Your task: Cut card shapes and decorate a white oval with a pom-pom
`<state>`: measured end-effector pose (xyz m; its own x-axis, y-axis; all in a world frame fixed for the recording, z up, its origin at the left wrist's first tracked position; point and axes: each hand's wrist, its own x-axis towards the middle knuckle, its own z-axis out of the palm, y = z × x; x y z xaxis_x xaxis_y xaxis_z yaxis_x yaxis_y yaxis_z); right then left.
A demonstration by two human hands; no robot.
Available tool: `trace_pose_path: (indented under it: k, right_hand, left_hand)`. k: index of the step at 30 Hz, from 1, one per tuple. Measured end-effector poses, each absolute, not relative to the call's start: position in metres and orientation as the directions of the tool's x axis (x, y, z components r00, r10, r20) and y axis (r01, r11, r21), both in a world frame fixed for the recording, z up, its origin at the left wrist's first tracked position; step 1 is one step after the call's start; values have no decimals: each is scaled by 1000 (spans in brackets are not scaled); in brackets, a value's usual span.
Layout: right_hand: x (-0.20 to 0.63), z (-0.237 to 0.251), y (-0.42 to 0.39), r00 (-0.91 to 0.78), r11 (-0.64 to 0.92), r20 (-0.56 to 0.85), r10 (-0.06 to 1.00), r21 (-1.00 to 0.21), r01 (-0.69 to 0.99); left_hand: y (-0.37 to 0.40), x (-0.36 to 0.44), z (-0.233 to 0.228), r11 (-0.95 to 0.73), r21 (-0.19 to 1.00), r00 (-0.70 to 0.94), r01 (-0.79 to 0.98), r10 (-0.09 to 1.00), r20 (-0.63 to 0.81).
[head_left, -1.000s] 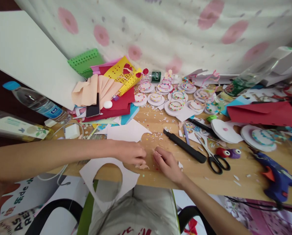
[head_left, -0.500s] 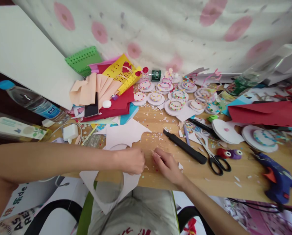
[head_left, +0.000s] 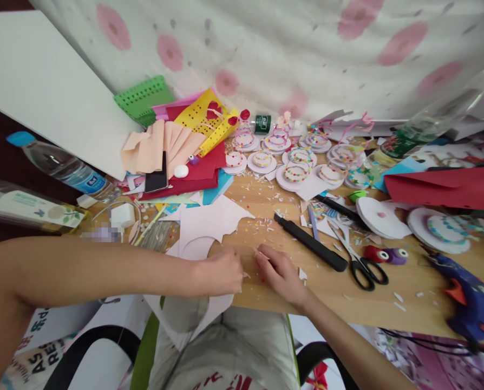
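The left hand [head_left: 220,271] and the right hand [head_left: 280,273] are close together at the near edge of the wooden table [head_left: 347,298]. The left hand is curled, its fingertips pinched on a tiny scrap of paper [head_left: 246,275] between the two hands. The right hand lies flat on the table with its fingers bent a little, and I cannot tell if it holds anything.

Under the left hand is a white sheet with a round hole cut out [head_left: 197,311]; it hangs over the table edge. Just past the right hand lies a black knife [head_left: 310,242], and beyond that a pair of scissors [head_left: 358,259]. Far off to the right is a blue glue gun [head_left: 467,295].

Well to the left of the left hand a water bottle [head_left: 61,167] lies on its side with clear water in it. Nearer on that side lies a clear tube with a label [head_left: 31,207]; what is inside is hard to see.
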<state>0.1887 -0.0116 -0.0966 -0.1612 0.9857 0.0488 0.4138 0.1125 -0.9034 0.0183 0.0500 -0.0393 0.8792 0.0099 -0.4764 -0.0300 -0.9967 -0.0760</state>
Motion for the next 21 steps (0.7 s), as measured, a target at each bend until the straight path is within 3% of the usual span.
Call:
trace_pose_path:
  k: [16,21]
  right_hand:
    - [187,-87,-9,-177,111,16,984,-832,543]
    - [184,-64,-6,-287,193,-61,956,-608,770]
  left_hand:
    - [37,18,-41,-994,-110,879,22,71,-472]
    - [42,13,-47,-995,-69,881,72,95,-463]
